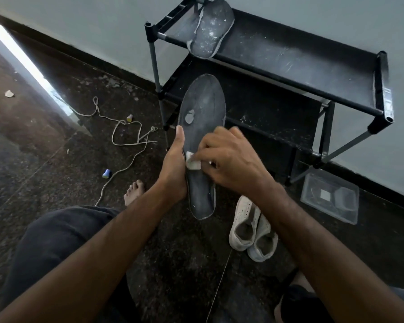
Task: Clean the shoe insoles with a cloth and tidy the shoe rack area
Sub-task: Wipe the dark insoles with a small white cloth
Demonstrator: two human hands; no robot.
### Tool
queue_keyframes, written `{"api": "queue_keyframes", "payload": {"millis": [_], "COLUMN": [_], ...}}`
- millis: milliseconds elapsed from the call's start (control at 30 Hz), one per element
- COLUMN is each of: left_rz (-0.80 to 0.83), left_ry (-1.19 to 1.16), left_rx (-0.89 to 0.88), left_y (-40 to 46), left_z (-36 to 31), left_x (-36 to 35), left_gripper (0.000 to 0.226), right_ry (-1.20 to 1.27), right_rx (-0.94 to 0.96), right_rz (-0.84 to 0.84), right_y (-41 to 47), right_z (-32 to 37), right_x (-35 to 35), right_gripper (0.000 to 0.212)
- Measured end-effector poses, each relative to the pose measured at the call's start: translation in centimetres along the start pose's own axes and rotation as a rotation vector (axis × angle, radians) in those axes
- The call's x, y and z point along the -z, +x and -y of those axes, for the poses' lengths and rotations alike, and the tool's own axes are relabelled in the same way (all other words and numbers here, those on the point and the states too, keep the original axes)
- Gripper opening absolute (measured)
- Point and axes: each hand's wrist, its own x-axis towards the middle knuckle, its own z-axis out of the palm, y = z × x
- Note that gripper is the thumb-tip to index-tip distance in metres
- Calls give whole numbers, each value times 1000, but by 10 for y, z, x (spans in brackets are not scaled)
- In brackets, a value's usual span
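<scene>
A long dark grey insole (pixel 202 108) with a worn pale patch stands upright in front of me. My left hand (pixel 174 169) grips its left edge near the middle, thumb pointing up. My right hand (pixel 229 159) presses a small white cloth (pixel 193 163) against the insole's middle; the fingers look blurred. A second, dusty insole (pixel 210 29) lies on the top shelf of the black shoe rack (pixel 313 64), hanging over its front bar.
A pair of white sneakers (pixel 252 229) sits on the dark floor below my right wrist. A clear plastic box (pixel 329 198) lies right of the rack. White laces (pixel 126 134), two small spools and a scrap lie at left. My bare foot (pixel 134 192) rests nearby.
</scene>
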Motion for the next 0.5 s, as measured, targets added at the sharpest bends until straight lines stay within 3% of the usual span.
{"api": "queue_keyframes", "payload": {"millis": [67, 167, 233, 333, 500], "left_rz": [-27, -37, -56, -69, -36], "left_ry": [30, 107, 128, 124, 13], "left_rx": [-21, -26, -24, -18, 26], "left_y": [-1, 3, 6, 8, 2], "left_z": [3, 4, 3, 3, 5], "left_x": [-2, 3, 9, 11, 2], "left_gripper": [68, 72, 70, 69, 69], "right_ry": [-102, -265, -158, 31, -66], "right_rx": [-103, -484, -652, -529, -63], "right_rz": [-107, -308, -430, -448, -152], "right_y": [11, 20, 19, 14, 0], "right_z": [-15, -49, -63, -46, 6], "right_x": [4, 13, 24, 21, -20], "right_gripper": [13, 15, 16, 17, 12]}}
